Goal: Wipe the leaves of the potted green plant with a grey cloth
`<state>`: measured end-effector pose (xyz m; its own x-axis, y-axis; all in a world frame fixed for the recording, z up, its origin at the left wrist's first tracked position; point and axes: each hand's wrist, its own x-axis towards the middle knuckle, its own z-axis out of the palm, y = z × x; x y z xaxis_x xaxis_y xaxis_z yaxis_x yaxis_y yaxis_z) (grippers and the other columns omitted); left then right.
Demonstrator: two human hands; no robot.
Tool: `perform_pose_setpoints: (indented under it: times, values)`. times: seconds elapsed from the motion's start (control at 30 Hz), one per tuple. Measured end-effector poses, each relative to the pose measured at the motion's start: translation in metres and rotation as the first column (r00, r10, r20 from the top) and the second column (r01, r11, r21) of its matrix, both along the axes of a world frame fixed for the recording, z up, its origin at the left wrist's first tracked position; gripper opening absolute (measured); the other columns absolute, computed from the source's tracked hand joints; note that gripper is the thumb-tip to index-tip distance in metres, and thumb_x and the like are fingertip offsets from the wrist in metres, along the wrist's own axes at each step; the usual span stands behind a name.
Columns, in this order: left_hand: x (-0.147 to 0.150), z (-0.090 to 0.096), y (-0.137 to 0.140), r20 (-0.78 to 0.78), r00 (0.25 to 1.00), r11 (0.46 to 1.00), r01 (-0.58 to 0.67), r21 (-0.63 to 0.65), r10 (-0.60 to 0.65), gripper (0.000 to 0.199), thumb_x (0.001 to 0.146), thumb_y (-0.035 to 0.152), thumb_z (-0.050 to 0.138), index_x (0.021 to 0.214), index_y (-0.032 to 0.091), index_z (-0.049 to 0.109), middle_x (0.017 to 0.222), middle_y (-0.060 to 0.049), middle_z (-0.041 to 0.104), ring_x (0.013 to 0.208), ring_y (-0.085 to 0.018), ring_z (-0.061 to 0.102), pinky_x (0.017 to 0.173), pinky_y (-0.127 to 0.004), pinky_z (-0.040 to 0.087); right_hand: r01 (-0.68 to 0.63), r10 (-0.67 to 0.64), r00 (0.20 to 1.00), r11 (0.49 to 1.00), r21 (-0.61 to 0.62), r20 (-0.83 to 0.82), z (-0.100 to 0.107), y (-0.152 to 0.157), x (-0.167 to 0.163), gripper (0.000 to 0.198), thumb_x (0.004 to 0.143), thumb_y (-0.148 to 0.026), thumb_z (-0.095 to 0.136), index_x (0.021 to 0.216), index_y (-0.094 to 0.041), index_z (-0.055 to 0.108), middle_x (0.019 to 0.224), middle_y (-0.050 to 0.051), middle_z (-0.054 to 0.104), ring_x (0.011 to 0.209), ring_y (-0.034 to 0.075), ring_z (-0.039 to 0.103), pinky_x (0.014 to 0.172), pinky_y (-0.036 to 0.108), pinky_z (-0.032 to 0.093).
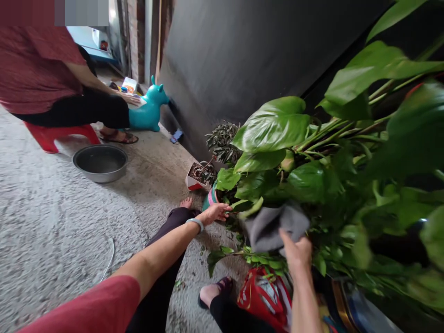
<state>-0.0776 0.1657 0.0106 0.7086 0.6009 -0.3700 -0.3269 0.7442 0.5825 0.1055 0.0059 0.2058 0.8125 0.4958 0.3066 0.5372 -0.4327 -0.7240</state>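
Grey cloth point(274, 226) droops leftward, bunched in right hand point(296, 252).

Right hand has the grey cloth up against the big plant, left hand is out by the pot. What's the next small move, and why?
Probably draw the grey cloth along the nearest broad leaf. The right hand already pinches the cloth against the foliage, while the left hand reaches to the leaves at the pot rim, well placed to steady the plant as the cloth moves.

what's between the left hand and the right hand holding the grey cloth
In the head view, green leaves and a pale leaf stem of the big potted plant fill the gap between the left hand and the grey cloth gripped by the right hand.
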Motion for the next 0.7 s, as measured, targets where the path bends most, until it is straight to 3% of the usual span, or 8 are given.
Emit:
perform_pose_setpoints:
  times: [0.1,0.2,0.33,0.43,0.5,0.57,0.63,0.7]
  values:
    - [-0.003,0.000,0.001,0.015,1.000,1.000,0.009,0.000,-0.009,0.031,0.078,0.042,0.071,0.090,0.013,0.069,0.090,-0.006,0.070,0.074,-0.014,0.060,0.071,-0.026,0.043,-0.148,0.133,0.981,0.983,-0.111,-0.139,-0.022,-0.015,-0.010,0.050,0.038,-0.053,0.084,0.074,-0.020,0.071,0.073,0.015,0.072,0.080,0.039,0.071,0.079,0.049,0.057]
    - [-0.005,0.000,0.003,0.019,1.000,1.000,0.002,0.003,-0.002,0.032,0.079,0.042,0.071,0.091,0.013,0.069,0.090,-0.007,0.069,0.074,-0.014,0.060,0.073,-0.027,0.044,0.029,-0.024,0.992,0.999,0.040,-0.122,-0.013,-0.027,0.000,0.074,0.044,-0.059,0.079,0.102,-0.014,0.072,0.104,0.020,0.074,0.099,0.041,0.069,0.089,0.050,0.056]
    - [-0.006,0.002,0.003,0.025,1.000,1.000,-0.005,0.006,0.005,0.032,0.078,0.043,0.072,0.089,0.013,0.069,0.088,-0.006,0.068,0.072,-0.014,0.059,0.073,-0.027,0.043,0.259,-0.250,0.966,0.935,0.242,-0.068,0.008,-0.020,0.015,0.100,0.063,-0.063,0.057,0.143,-0.004,0.044,0.149,0.026,0.048,0.131,0.038,0.054,0.101,0.050,0.051]
    - [-0.006,0.003,0.002,0.029,1.000,1.000,-0.009,0.000,0.009,0.033,0.075,0.044,0.074,0.087,0.013,0.069,0.087,-0.005,0.068,0.071,-0.014,0.059,0.073,-0.027,0.043,0.199,-0.187,0.977,0.971,0.133,-0.101,-0.009,-0.011,0.002,0.086,0.056,-0.062,0.065,0.121,-0.005,0.061,0.125,0.030,0.065,0.114,0.044,0.064,0.085,0.054,0.057]
    - [-0.007,0.003,0.002,0.027,1.000,1.000,-0.013,-0.002,0.013,0.033,0.075,0.043,0.074,0.086,0.013,0.069,0.084,-0.005,0.068,0.070,-0.014,0.059,0.071,-0.027,0.043,0.020,-0.020,0.986,1.000,-0.004,-0.167,-0.029,-0.010,-0.013,0.064,0.040,-0.055,0.079,0.089,-0.014,0.071,0.089,0.020,0.074,0.089,0.042,0.069,0.077,0.052,0.057]
    - [-0.007,0.002,0.003,0.023,1.000,1.000,-0.017,-0.002,0.017,0.033,0.076,0.043,0.073,0.086,0.012,0.070,0.079,-0.005,0.067,0.070,-0.014,0.059,0.070,-0.027,0.043,-0.119,0.099,0.970,0.990,-0.076,-0.221,-0.042,-0.015,-0.023,0.052,0.032,-0.046,0.084,0.075,-0.020,0.071,0.074,0.012,0.073,0.080,0.038,0.069,0.079,0.048,0.057]
    - [-0.007,0.000,0.004,0.019,1.000,1.000,-0.018,-0.001,0.018,0.033,0.076,0.043,0.073,0.086,0.012,0.070,0.076,-0.005,0.066,0.071,-0.015,0.060,0.069,-0.027,0.043,-0.088,0.075,0.973,0.995,-0.054,-0.217,-0.041,-0.022,-0.023,0.057,0.035,-0.050,0.084,0.083,-0.019,0.073,0.083,0.013,0.075,0.086,0.038,0.070,0.084,0.048,0.056]
    - [-0.008,-0.001,0.006,0.024,1.000,1.000,-0.015,0.004,0.015,0.033,0.076,0.044,0.073,0.088,0.013,0.070,0.079,-0.005,0.066,0.072,-0.015,0.060,0.071,-0.027,0.043,0.047,-0.039,0.983,0.998,0.039,-0.178,-0.029,-0.027,-0.013,0.077,0.044,-0.061,0.076,0.105,-0.015,0.071,0.106,0.019,0.074,0.100,0.039,0.069,0.087,0.049,0.056]
